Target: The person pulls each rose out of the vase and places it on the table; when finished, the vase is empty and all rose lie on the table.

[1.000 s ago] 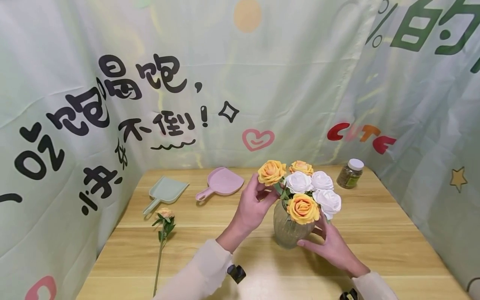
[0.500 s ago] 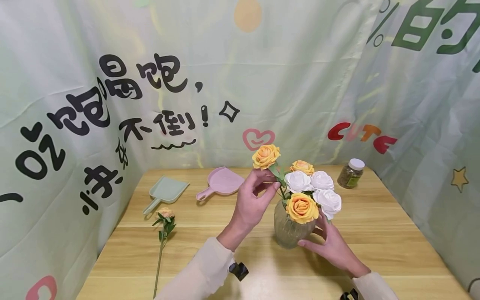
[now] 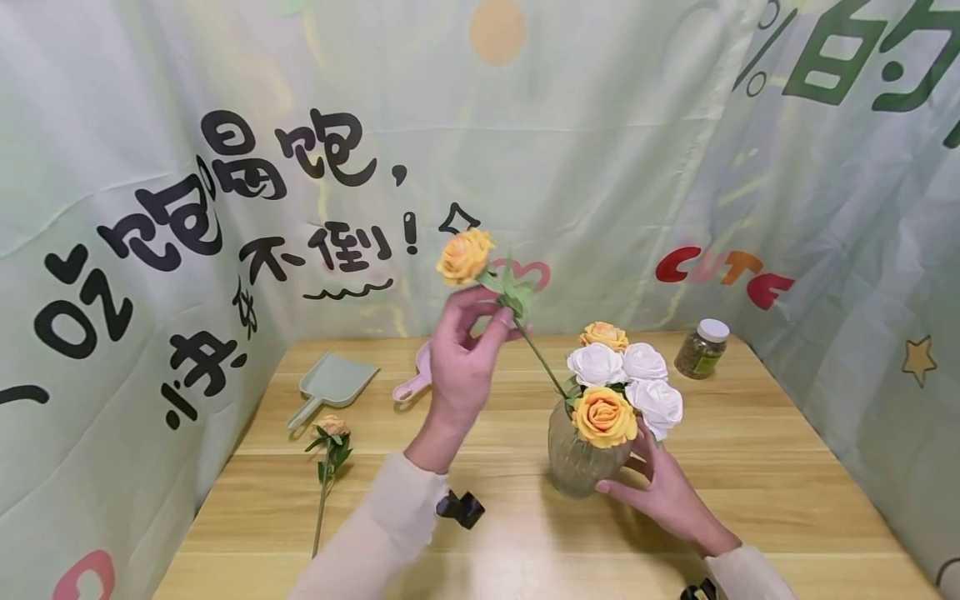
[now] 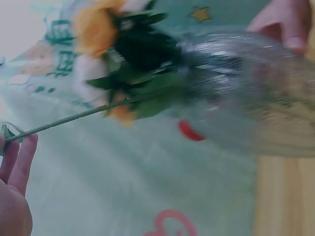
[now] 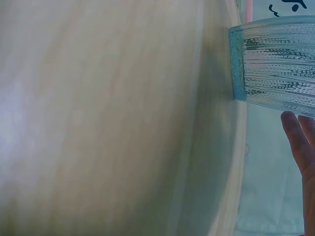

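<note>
My left hand (image 3: 463,362) pinches the green stem of a yellow rose (image 3: 465,257) just below its bloom. The stem slants down to the right, its lower end still inside the mouth of a ribbed glass vase (image 3: 576,460). White roses (image 3: 596,364) and other yellow roses (image 3: 606,417) fill that vase, which stands upright on the table. At the vase's right side, my right hand (image 3: 667,496) holds it, thumb in front and fingers partly hidden behind the glass. In the left wrist view, the stem (image 4: 74,117) runs from the fingertips toward the blurred vase.
On the wooden table (image 3: 525,550), a single peach-coloured rose (image 3: 330,446) lies at the left. Behind it are a green dustpan (image 3: 337,381) and a pink dustpan (image 3: 416,379), partly covered by my left hand. A lidded jar (image 3: 701,350) stands back right. Printed cloth hangs around the table.
My left hand has moved up and to the left with the yellow rose, drawing more of its stem out of the vase. The right hand stays at the vase.
</note>
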Demonstrator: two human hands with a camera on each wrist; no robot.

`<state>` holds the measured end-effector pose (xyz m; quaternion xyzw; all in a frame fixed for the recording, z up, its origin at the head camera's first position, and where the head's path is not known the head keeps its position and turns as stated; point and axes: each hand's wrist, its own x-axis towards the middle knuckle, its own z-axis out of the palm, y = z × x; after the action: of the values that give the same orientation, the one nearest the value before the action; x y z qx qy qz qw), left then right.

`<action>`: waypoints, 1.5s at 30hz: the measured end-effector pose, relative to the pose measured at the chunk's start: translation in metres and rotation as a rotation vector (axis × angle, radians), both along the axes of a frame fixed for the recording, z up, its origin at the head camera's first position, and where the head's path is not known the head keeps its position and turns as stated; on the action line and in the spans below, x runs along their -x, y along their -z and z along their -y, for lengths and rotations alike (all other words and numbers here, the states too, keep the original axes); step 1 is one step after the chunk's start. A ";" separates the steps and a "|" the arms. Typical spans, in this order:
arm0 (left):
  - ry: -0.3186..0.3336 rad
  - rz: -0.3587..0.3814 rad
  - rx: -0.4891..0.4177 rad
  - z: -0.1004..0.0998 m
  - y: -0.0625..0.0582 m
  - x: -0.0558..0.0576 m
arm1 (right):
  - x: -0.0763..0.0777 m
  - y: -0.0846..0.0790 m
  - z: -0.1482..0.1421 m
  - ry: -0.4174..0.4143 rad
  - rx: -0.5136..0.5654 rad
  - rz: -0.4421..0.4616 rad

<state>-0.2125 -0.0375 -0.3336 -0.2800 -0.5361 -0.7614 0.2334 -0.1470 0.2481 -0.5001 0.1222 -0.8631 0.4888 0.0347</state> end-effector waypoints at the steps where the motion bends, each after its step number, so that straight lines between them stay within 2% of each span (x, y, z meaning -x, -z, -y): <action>1: -0.009 -0.003 -0.017 0.005 -0.005 0.001 | 0.000 0.000 0.000 0.003 -0.004 -0.005; 6: -0.079 0.000 -0.047 0.039 -0.025 0.005 | -0.001 0.001 0.000 0.002 0.001 0.002; 9: -0.121 0.066 -0.005 0.068 -0.027 0.004 | -0.001 0.000 0.000 -0.001 0.017 0.030; 11: -0.149 0.145 0.072 0.087 -0.023 0.002 | 0.000 -0.001 0.000 0.000 0.021 0.047; 15: -0.188 0.349 0.333 0.121 0.001 0.001 | 0.000 -0.002 0.000 0.002 0.027 0.056; 19: -0.194 0.507 0.590 0.148 0.041 0.001 | 0.000 -0.001 -0.001 -0.003 0.032 0.048; 22: -0.188 0.598 0.701 0.161 0.069 -0.002 | 0.001 -0.002 -0.001 -0.005 0.042 0.051; 25: -0.179 0.677 0.764 0.170 0.092 -0.008 | 0.001 -0.002 -0.001 -0.006 0.046 0.051; 29: -0.171 0.747 0.815 0.176 0.112 -0.019 | 0.001 -0.001 -0.001 -0.009 0.035 0.036; 34: -0.165 0.797 0.876 0.178 0.129 -0.029 | 0.000 -0.001 0.000 -0.005 0.031 0.030; 39: -0.107 0.853 0.943 0.174 0.148 -0.035 | -0.001 0.000 0.000 0.001 0.031 0.017; 42: -0.108 0.885 0.970 0.173 0.158 -0.037 | -0.001 0.000 0.000 -0.004 0.029 0.006; 45: -0.122 0.892 0.974 0.172 0.162 -0.036 | 0.000 0.000 0.000 -0.005 0.031 0.003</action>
<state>-0.1763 -0.2093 -0.4955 0.0192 -0.8792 -0.4603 -0.1214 -0.1467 0.2480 -0.5005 0.1229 -0.8552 0.5023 0.0339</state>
